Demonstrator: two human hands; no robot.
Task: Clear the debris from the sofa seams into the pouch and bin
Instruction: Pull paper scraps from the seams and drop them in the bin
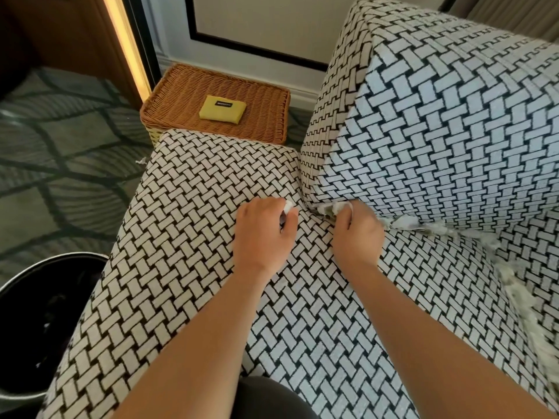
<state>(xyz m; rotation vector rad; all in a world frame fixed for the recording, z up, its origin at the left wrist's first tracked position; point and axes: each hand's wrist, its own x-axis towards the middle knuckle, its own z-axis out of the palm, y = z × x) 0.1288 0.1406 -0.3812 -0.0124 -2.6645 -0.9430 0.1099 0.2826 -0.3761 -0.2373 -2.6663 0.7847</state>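
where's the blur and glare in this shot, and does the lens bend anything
Head view: bright glare on the light strip upper left; motion blur on the debris along the right seam; wide-angle bending curves the sofa edges and the bin rim; both hands look fairly sharp.

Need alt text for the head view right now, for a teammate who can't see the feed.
Both hands work at the seam of a basket-weave patterned sofa: the left hand pinches a white scrap, and the right hand digs at shredded debris along the seam. A yellow pouch lies on a wicker basket beyond; a black bin stands at lower left.
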